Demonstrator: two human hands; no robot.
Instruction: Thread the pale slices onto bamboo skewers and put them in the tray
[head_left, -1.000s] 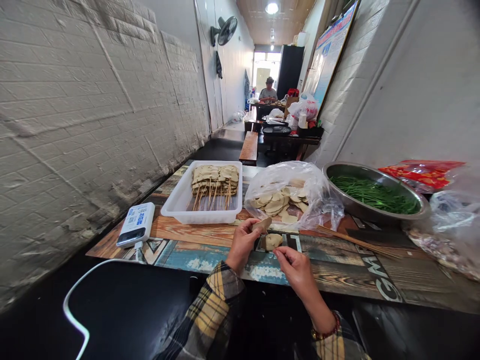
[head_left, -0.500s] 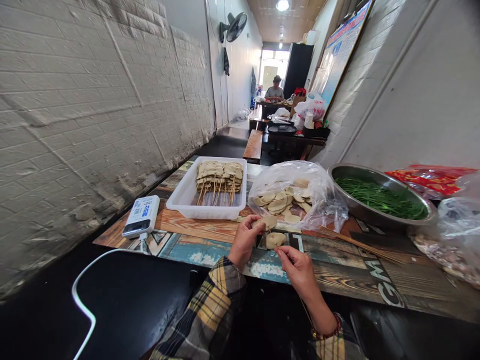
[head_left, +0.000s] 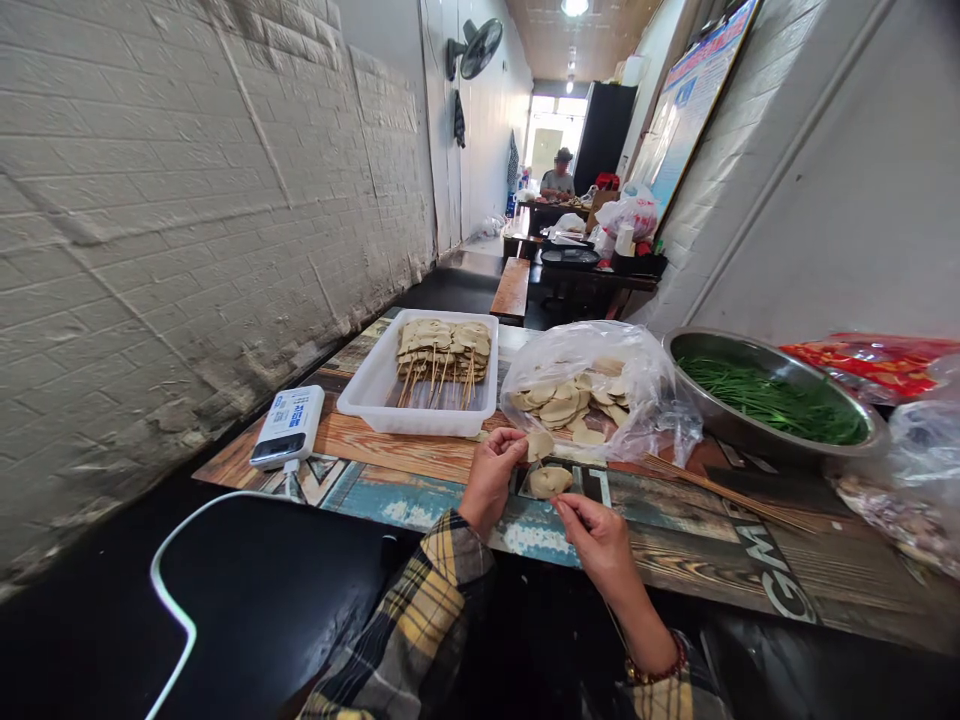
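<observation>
My left hand [head_left: 491,480] pinches a thin, round beige slice [head_left: 538,446] between thumb and fingers. My right hand [head_left: 596,535] is closed on a thin wooden skewer [head_left: 618,628], whose lower part shows below the wrist. Another beige slice [head_left: 550,482] is threaded at the skewer's upper part, just above my right fingertips. Behind my hands lies a clear plastic bag [head_left: 637,375] with many loose slices [head_left: 559,400] in it. A white plastic tray [head_left: 360,400] to its left holds stacked skewers of slices [head_left: 442,345], sticks pointing toward me.
Bare skewers [head_left: 727,490] lie on the wood-patterned table [head_left: 405,455]. A steel bowl of green chives [head_left: 772,400] and other bags [head_left: 915,480] stand right. A white device [head_left: 289,428] with a cable [head_left: 169,600] sits left. A person [head_left: 558,180] sits far back.
The view has shifted slightly, so everything appears a little to the right. The slice in my left hand stands a bit more upright; both hands keep their grips.
</observation>
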